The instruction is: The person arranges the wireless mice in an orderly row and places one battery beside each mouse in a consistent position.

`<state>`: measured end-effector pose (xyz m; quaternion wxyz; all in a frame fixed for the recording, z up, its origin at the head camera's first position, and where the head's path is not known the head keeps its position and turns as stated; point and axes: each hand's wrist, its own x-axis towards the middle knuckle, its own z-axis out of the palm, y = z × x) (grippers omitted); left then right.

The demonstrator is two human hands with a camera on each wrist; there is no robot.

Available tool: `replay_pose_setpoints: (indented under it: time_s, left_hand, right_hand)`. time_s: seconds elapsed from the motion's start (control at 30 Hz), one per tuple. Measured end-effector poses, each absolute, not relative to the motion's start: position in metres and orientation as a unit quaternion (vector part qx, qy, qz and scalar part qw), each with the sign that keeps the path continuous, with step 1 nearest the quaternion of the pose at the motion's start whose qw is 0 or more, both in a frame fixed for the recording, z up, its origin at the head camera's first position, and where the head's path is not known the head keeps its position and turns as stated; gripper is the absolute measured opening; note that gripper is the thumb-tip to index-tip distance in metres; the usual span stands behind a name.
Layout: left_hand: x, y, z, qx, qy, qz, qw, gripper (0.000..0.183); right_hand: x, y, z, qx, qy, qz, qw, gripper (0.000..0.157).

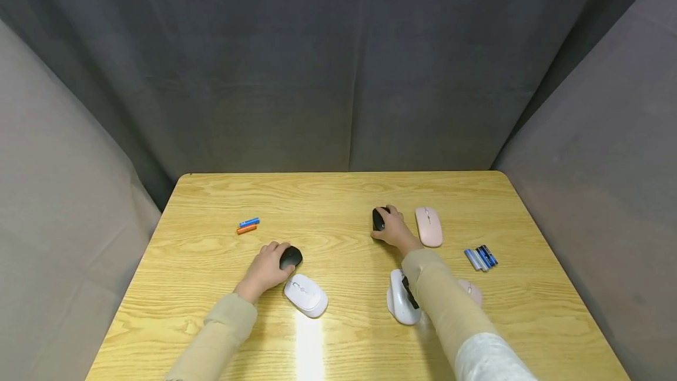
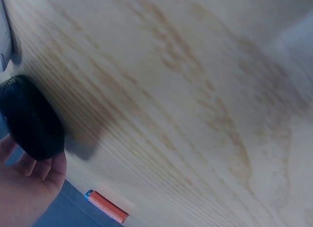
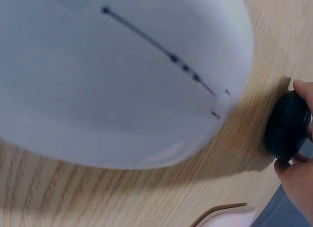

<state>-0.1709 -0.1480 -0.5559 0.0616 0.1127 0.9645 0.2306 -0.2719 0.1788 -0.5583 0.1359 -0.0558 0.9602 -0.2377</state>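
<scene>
At the left of the table my left hand (image 1: 266,268) grips a black computer mouse (image 1: 291,257), fingers curled along its far side. A white mouse (image 1: 307,296) lies just below that hand. My right hand (image 1: 394,228) reaches farther out and holds another black mouse (image 1: 378,220) between thumb and fingers; the right wrist view shows this black mouse (image 3: 287,126) pinched at both ends. Right of this hand lies a pink mouse (image 1: 429,226). Under the right forearm sits a bulky white mouse (image 1: 404,301), partly hidden, its pale shell (image 3: 122,80) filling much of the right wrist view.
Blue (image 1: 249,222) and orange batteries (image 1: 246,229) lie at the left. Several blue and silver batteries (image 1: 481,258) sit together at the right. A pale pink mouse (image 1: 471,291) is partly covered by the right sleeve. A grey curtain (image 1: 317,75) hangs behind the wooden table (image 1: 328,204).
</scene>
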Motion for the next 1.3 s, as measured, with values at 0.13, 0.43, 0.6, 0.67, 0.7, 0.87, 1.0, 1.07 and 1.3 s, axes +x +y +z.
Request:
replay_pose_setpoints:
  time_s: [0.13,0.43,0.6,0.67,0.7,0.87,1.0,1.07,1.3]
  left_hand:
    - [-0.171,-0.148,-0.555,0.110,0.965,0.231,0.061,0.055]
    - [-0.171,-0.148,-0.556,0.111,0.965,0.229,0.059,0.056]
    - [-0.170,-0.148,-0.555,0.110,0.965,0.232,0.059,0.056]
    - [-0.170,-0.148,-0.555,0.110,0.964,0.233,0.060,0.056]
    - [-0.170,-0.148,-0.555,0.109,0.964,0.233,0.061,0.056]
    - [-0.170,-0.148,-0.555,0.110,0.965,0.232,0.061,0.056]
    - [-0.170,-0.148,-0.556,0.113,0.964,0.233,0.057,0.055]
    - [-0.170,-0.148,-0.557,0.114,0.964,0.232,0.057,0.055]
    - [-0.171,-0.148,-0.559,0.113,0.966,0.227,0.057,0.056]
  right_hand:
    - [-0.272,0.179,-0.560,-0.055,0.959,-0.240,0.138,0.078]
    - [-0.268,0.179,-0.556,-0.066,0.965,-0.220,0.126,0.080]
    - [-0.265,0.180,-0.550,-0.076,0.972,-0.202,0.090,0.078]
    - [-0.263,0.181,-0.547,-0.079,0.975,-0.197,0.067,0.076]
    - [-0.262,0.182,-0.545,-0.079,0.977,-0.192,0.055,0.075]
    - [-0.250,0.188,-0.535,-0.067,0.982,-0.175,0.004,0.070]
    - [-0.235,0.196,-0.526,-0.061,0.980,-0.184,-0.030,0.068]
    - [-0.227,0.201,-0.522,-0.062,0.979,-0.190,-0.051,0.067]
    - [-0.197,0.222,-0.514,-0.046,0.970,-0.210,-0.113,0.064]
